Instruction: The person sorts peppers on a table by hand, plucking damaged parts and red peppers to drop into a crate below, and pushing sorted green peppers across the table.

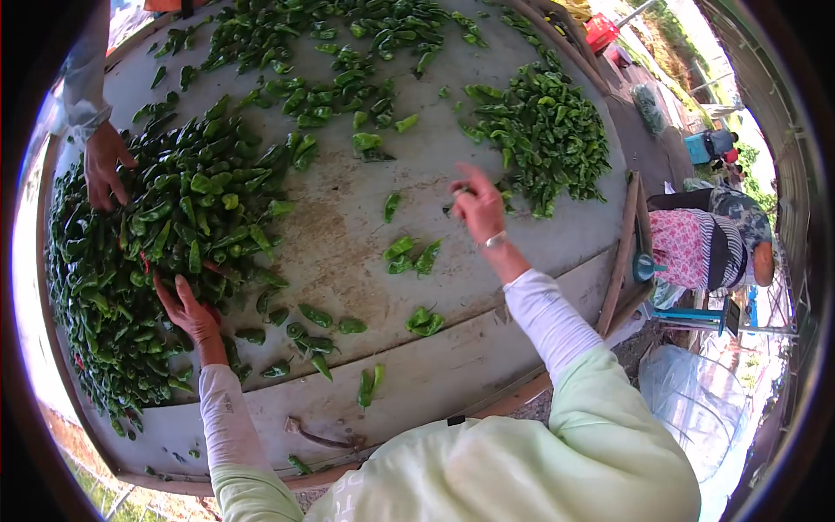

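Head view, big pepper pile: table's left side; apparently the bulk left.
Small pepper pile: far right; seemingly the done share.
Loose peppers: scattered between, probably unfinished.
Left hand: fingers apart, against the big pepper pile.
Right hand: half curled near the small pepper pile; cannot tell if gripping.

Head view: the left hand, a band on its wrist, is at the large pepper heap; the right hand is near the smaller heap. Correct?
No: in the head view, the right hand, not the left, wears the band. The left hand is at the large heap, the right near the smaller heap.
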Available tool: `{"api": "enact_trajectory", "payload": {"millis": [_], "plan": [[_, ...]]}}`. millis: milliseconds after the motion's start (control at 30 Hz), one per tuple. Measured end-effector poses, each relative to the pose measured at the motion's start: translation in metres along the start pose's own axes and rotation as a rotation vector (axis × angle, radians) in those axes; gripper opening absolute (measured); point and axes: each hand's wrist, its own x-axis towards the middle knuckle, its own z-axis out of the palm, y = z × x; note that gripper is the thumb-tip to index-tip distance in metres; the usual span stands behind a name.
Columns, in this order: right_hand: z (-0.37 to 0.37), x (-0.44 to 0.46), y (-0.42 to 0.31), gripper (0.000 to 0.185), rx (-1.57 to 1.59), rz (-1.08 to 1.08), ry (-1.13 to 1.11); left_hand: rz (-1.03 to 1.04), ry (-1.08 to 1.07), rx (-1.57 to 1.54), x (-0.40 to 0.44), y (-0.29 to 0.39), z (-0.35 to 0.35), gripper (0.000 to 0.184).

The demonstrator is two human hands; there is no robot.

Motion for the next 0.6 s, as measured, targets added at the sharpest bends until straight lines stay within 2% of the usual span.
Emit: {"api": "enact_trajectory", "payload": {"millis": [67, 100, 167, 200, 267, 300, 333, 367, 400, 433, 467, 533, 600], "plan": [[0.023, -0.061, 0.001, 0.049, 0.231, 0.157, -0.44, 0.029, 0.014, 0.053, 0.001, 0.001, -0.002, 0.065], [0.034, -0.085, 0.003, 0.051, 0.191, 0.164, -0.625, 0.035, 0.003, 0.046, 0.003, -0.001, -0.005, 0.065], [0.044, -0.11, 0.011, 0.052, 0.128, 0.246, -0.883, 0.045, 0.012, 0.091, 0.005, -0.007, -0.007, 0.064], [0.04, -0.107, 0.019, 0.052, 0.134, 0.24, -0.876, 0.052, 0.005, 0.089, 0.005, -0.004, -0.003, 0.064], [0.032, -0.083, 0.034, 0.052, 0.057, 0.181, -0.578, -0.004, 0.027, -0.001, 0.002, 0.004, 0.002, 0.063], [0.022, -0.068, 0.031, 0.052, 0.12, 0.256, -0.365, -0.005, -0.005, 0.006, 0.002, 0.004, 0.003, 0.063], [0.014, -0.048, 0.045, 0.049, -0.023, 0.135, -0.107, -0.003, -0.019, 0.034, 0.005, 0.001, -0.002, 0.063], [0.002, -0.028, 0.065, 0.046, -0.355, -0.098, 0.118, -0.062, 0.013, -0.085, 0.0, 0.009, 0.004, 0.064], [-0.003, -0.021, 0.071, 0.045, -0.426, -0.205, 0.273, -0.018, 0.043, 0.071, 0.002, 0.005, 0.001, 0.064], [-0.005, -0.025, 0.064, 0.044, -0.471, -0.114, 0.276, 0.078, 0.028, 0.118, 0.002, 0.001, 0.0, 0.061], [-0.007, -0.03, 0.074, 0.042, -0.569, -0.328, 0.262, 0.094, -0.021, 0.329, 0.002, 0.003, -0.005, 0.058], [-0.004, -0.047, 0.07, 0.04, -0.66, -0.47, 0.162, 0.085, -0.071, 0.381, -0.02, 0.015, 0.003, 0.057], [-0.003, -0.043, 0.073, 0.039, -0.632, -0.49, 0.187, 0.09, -0.256, 0.442, -0.047, 0.025, 0.001, 0.059]]}}
